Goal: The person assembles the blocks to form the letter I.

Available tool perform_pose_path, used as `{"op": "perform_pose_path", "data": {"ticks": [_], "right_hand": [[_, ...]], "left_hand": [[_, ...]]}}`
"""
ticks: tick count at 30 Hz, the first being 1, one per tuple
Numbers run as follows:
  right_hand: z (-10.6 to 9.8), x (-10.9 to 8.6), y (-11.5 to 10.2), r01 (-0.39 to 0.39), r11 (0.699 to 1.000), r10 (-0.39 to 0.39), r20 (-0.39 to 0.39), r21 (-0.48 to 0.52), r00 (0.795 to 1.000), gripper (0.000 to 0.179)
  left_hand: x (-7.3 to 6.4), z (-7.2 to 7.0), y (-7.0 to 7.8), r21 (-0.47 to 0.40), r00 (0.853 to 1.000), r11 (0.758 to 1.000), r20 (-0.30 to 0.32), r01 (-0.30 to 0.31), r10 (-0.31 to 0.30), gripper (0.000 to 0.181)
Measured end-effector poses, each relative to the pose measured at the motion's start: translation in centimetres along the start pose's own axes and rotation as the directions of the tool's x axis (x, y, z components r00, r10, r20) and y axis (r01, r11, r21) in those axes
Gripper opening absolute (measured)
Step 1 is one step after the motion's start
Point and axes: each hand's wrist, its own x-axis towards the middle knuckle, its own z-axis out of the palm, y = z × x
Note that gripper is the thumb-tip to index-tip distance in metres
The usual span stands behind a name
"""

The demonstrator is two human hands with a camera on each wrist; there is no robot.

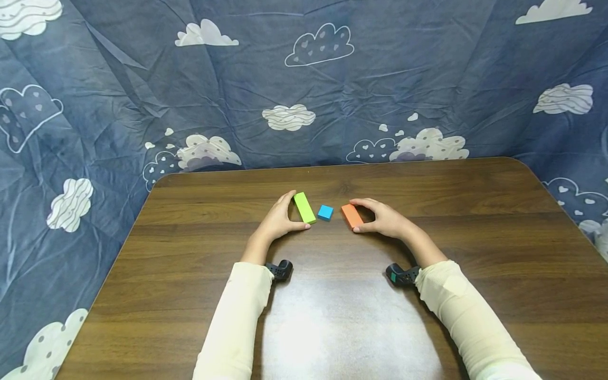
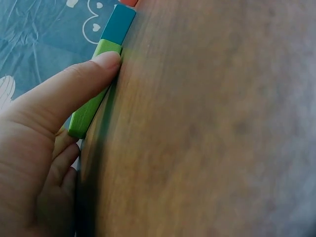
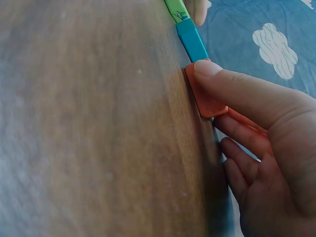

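Observation:
A green block (image 1: 304, 208) lies on the table, long and slightly slanted, and my left hand (image 1: 279, 217) grips it by its two ends. In the left wrist view the thumb (image 2: 106, 63) presses the near end of this green block (image 2: 86, 116). Across from it, an orange block (image 1: 352, 216) is pinched end to end by my right hand (image 1: 386, 219); the thumb (image 3: 210, 69) shows on the orange block (image 3: 206, 96) in the right wrist view. Between the two lies a small blue block (image 1: 325, 212), touched by neither hand, with gaps on both sides in the head view.
The brown wooden table (image 1: 190, 274) has rounded far corners. Behind it hangs a blue cloth (image 1: 256, 79) printed with clouds. A dark wrist device (image 1: 281, 270) sits on the left wrist and another device (image 1: 401, 275) on the right, both low over the tabletop.

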Motion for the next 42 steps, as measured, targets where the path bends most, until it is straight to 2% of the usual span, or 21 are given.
{"op": "perform_pose_path", "data": {"ticks": [8, 18, 25, 32, 42], "right_hand": [[0.1, 0.0, 0.1, -0.018, 1.000, 0.018, 0.012, 0.012, 1.000, 0.072], [0.0, -0.2, 0.0, -0.028, 1.000, 0.028, 0.004, 0.014, 1.000, 0.072], [0.0, -0.1, 0.1, -0.015, 1.000, 0.015, -0.001, 0.017, 1.000, 0.072], [0.0, -0.1, 0.3, -0.012, 1.000, 0.012, -0.003, 0.009, 1.000, 0.072], [0.1, 0.0, 0.3, -0.007, 1.000, 0.007, -0.011, 0.013, 1.000, 0.071]], "left_hand": [[-0.3, 0.0, -0.7, -0.020, 0.999, 1.000, -0.038, -0.001, 0.000, 0.097], [-1.1, -0.8, 0.1, -0.008, 0.991, 0.994, -0.084, -0.105, 0.104, 0.097], [-1.8, -1.3, 1.3, 0.004, 0.974, 0.979, -0.102, -0.203, 0.203, 0.097], [-3.1, -1.8, 2.9, 0.031, 0.957, 0.961, -0.089, -0.275, 0.277, 0.098], [-4.8, -0.8, 4.0, 0.040, 0.917, 0.926, -0.127, -0.375, 0.377, 0.098]]}}
